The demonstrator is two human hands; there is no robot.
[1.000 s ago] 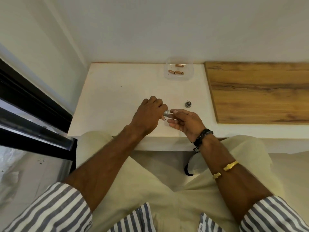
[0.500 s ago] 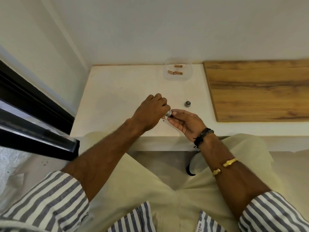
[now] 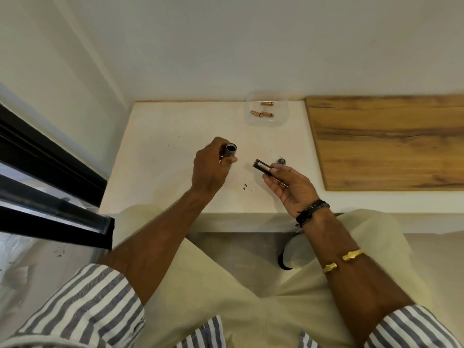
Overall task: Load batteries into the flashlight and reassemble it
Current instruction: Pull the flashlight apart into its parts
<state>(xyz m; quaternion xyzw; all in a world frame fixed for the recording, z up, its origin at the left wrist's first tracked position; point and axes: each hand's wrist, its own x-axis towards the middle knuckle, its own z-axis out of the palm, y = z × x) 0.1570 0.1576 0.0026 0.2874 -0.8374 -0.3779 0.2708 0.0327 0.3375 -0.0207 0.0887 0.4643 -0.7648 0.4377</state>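
Observation:
My left hand grips the grey flashlight body, its open dark end facing up and right. My right hand holds the black battery holder between thumb and fingers, clear of the body, its slot showing pale. The two parts are a hand's width apart above the white table. The small round tail cap lies on the table just beyond my right fingers. Three copper-coloured batteries lie in a clear plastic tray at the table's back edge.
A wooden board covers the table's right part. Small dark specks lie on the table between my hands. A black window frame runs along the left. The wall stands right behind the tray.
The hands were joined at the flashlight; now they have drawn apart, the left with the body moving up and left, the right pulling the battery holder out to the right.

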